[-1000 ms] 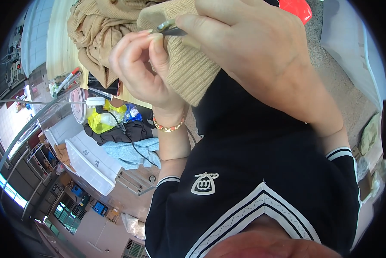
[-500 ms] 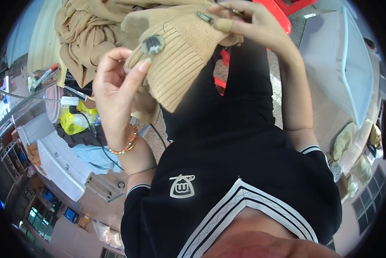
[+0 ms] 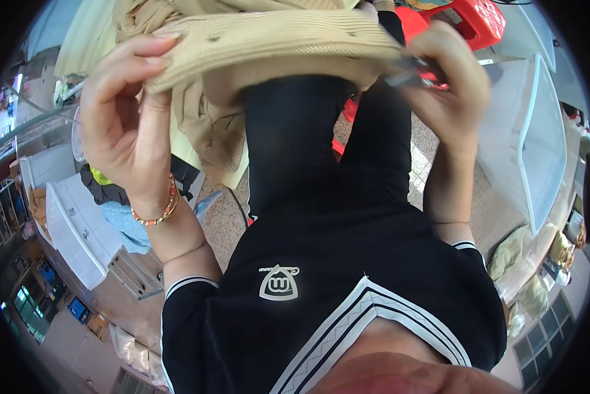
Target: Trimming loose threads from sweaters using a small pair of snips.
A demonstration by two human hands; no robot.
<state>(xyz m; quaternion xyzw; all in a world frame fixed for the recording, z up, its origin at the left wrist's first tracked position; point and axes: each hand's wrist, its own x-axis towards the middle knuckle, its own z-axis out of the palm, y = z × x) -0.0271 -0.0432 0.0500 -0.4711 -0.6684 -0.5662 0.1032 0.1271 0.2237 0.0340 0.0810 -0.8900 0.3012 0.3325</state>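
A tan knitted garment (image 3: 275, 43) is stretched sideways in front of me, its ribbed band showing small slits like buttonholes. My left hand (image 3: 127, 108) is closed, pinching the left end of this band between thumb and fingers. At the other end, my right hand (image 3: 456, 92) is closed and smeared by motion. In it is a small dark tool (image 3: 410, 77) with a red part, perhaps thread snips, too blurred to be sure. The band's right end meets the right fingertips. More of the tan knit hangs below and behind the band, over a pale surface.
Red plastic stools (image 3: 482, 23) stand at the far right, near a large translucent bin (image 3: 538, 144). On the left are a white bin (image 3: 78, 236) and a light blue cloth (image 3: 124, 226). My dark-trousered legs (image 3: 295, 138) lie beneath the garment.
Both hands have moved apart, pulling the ribbed band out level. The large button seen by my left thumb is out of sight. My right hand has shifted right and nearer.
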